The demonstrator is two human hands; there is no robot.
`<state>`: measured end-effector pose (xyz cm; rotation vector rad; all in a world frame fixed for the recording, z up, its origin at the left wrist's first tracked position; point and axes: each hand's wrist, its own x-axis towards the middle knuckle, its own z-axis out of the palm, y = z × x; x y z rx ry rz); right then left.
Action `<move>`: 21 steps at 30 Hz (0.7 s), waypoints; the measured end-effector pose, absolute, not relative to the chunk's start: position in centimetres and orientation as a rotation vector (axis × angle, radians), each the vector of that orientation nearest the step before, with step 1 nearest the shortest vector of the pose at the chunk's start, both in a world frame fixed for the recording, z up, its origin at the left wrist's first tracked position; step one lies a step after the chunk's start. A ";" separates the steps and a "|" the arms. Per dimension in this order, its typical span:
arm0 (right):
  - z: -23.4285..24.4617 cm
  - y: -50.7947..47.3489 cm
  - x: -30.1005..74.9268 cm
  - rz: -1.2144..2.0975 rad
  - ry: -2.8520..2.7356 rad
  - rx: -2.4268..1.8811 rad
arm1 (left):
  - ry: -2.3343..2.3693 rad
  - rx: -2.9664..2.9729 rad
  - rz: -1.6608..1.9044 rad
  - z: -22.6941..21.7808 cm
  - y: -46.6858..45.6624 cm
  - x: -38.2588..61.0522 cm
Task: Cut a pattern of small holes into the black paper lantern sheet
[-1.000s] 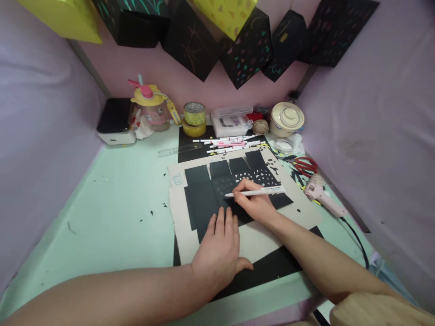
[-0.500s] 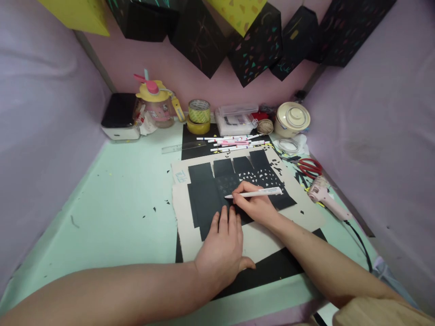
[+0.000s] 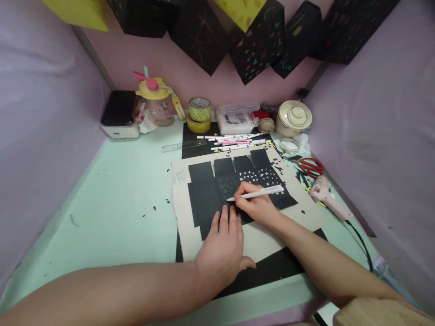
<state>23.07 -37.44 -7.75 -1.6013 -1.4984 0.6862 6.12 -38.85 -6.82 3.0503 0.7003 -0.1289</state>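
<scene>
On the table [image 3: 129,190], flat left hand [image 3: 222,246] partly hides black card [image 3: 205,201]; right hand [image 3: 255,206] grips a pen [image 3: 265,192].

Paper [image 3: 205,198] lies on board [image 3: 185,244]; pens [image 3: 234,142] lie behind board. Scissors [image 3: 311,167] lie right of board, behind glue gun [image 3: 330,199]. Box [image 3: 237,123] stands right of tape rolls [image 3: 199,114].
</scene>
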 end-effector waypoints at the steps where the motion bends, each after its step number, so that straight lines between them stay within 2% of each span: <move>1: -7.8 -37.4 23.1 0.686 -1.493 -1.602 | 0.700 3.049 -0.128 -6.8 -38.8 6.1; 21: -7.4 -37.4 22.8 0.607 -1.499 -1.620 | 0.693 3.052 -0.110 -6.9 -38.8 6.1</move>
